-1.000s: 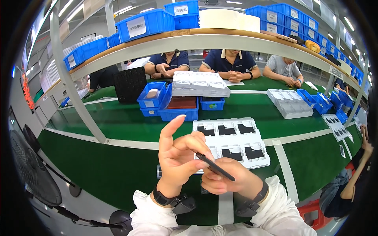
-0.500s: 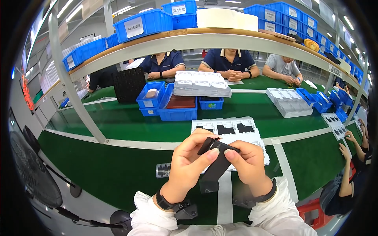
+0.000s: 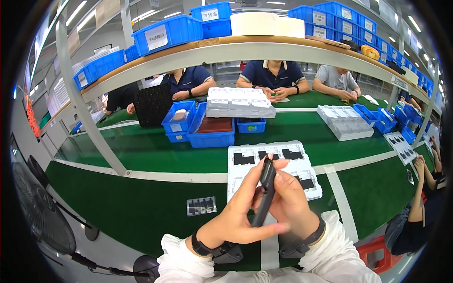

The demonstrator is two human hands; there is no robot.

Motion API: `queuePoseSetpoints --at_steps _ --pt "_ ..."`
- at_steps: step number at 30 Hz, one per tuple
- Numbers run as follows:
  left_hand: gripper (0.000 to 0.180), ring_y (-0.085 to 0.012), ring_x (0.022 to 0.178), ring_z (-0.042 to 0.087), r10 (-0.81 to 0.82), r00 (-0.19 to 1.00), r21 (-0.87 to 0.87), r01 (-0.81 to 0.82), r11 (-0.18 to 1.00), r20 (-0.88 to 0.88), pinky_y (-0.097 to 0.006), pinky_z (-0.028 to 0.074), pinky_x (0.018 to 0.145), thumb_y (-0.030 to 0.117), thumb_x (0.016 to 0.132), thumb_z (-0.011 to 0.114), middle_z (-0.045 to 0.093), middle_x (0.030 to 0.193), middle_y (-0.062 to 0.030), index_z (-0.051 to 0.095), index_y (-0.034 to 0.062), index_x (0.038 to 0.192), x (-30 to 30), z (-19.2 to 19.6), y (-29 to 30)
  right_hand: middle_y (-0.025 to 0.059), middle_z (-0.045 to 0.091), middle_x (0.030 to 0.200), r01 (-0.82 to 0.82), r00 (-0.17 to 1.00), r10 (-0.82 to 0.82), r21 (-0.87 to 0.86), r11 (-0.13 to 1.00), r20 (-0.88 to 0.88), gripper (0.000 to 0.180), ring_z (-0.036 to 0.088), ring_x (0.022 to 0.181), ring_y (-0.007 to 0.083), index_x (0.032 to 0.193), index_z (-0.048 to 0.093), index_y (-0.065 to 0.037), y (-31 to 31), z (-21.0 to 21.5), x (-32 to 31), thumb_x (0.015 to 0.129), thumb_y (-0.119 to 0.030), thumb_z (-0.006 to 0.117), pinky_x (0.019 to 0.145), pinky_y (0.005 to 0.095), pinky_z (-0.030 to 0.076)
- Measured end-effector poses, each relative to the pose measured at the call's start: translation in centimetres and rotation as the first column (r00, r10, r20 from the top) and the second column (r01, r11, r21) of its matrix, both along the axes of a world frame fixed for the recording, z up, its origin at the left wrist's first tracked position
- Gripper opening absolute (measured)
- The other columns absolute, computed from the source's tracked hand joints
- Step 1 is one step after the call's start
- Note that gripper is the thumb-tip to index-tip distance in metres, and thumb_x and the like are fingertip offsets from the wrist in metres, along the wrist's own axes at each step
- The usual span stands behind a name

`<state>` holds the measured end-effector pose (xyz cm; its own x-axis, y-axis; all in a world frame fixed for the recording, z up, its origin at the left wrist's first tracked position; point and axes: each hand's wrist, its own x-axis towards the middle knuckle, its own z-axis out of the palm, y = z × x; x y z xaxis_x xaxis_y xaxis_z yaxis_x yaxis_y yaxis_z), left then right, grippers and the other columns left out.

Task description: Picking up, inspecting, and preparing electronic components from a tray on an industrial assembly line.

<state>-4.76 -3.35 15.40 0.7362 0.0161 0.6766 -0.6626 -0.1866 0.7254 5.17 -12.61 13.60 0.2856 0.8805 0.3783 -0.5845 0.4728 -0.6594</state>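
A flat black rectangular part (image 3: 267,188), seen nearly edge-on, stands tilted between my two hands above the green table. My left hand (image 3: 236,207) is closed around its left side, with the thumb stretched low across it. On the other side, my right hand (image 3: 296,200) grips it with thumb and fingers. Beyond them lies a white moulded tray (image 3: 234,173) with several flat black pieces (image 3: 244,158) in its pockets; my hands cover part of it. A small clear sheet with black pieces (image 3: 201,206) rests left of my left wrist.
Blue bins (image 3: 212,138) and a stack of white trays (image 3: 240,106) stand past the tray. A shelf beam (image 3: 236,49) with more blue bins crosses above. Other people sit across the table and at the right. A black fan (image 3: 45,207) is at the left.
The black part has turned from showing its broad face to nearly edge-on, and its loose flap no longer shows. My left thumb has moved down, and more of the tray's pieces are visible.
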Motion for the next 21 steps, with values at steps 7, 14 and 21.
queuePoseSetpoints --at_steps 7,14,21 --pt "0.068 -0.0274 0.101 0.044 0.272 0.96 0.24 -0.28 0.93 0.065 -0.035 0.035 0.089 -0.002 0.066 0.053 0.04 0.114 -0.0183 0.028 -0.004 0.128 -0.6 1.0 0.4 0.0084 0.055 0.071 0.614 0.281 -0.733 0.471 0.633 0.619 0.019 0.053 0.064 0.0144 0.082 0.052 0.002 -0.7 0.8 2.7 0.071 -0.011 0.06 0.06 0.0249 0.043" --pt "0.069 -0.0259 0.096 0.046 0.257 0.966 0.367 -0.228 0.902 -0.03 -0.033 0.035 0.086 -0.003 0.059 0.056 0.044 0.106 -0.017 0.034 -0.0048 0.125 -0.1 1.4 -0.2 0.0048 0.044 0.049 0.574 -0.164 -0.735 0.67 0.471 0.658 0.009 0.043 0.042 0.0169 0.062 0.049 -0.002 -2.0 3.0 2.3 0.061 -0.002 0.058 0.04 0.0257 0.033" --pt "0.07 -0.0268 0.096 0.045 0.237 0.971 0.414 -0.206 0.886 -0.023 -0.033 0.037 0.085 -0.003 0.059 0.054 0.043 0.106 -0.0178 0.032 -0.006 0.125 0.1 1.4 -0.3 0.0048 0.042 0.047 0.566 -0.243 -0.751 0.719 0.404 0.613 0.01 0.042 0.039 0.0181 0.059 0.047 -0.002 -2.0 3.0 2.2 0.057 0.002 0.056 0.037 0.0269 0.032"
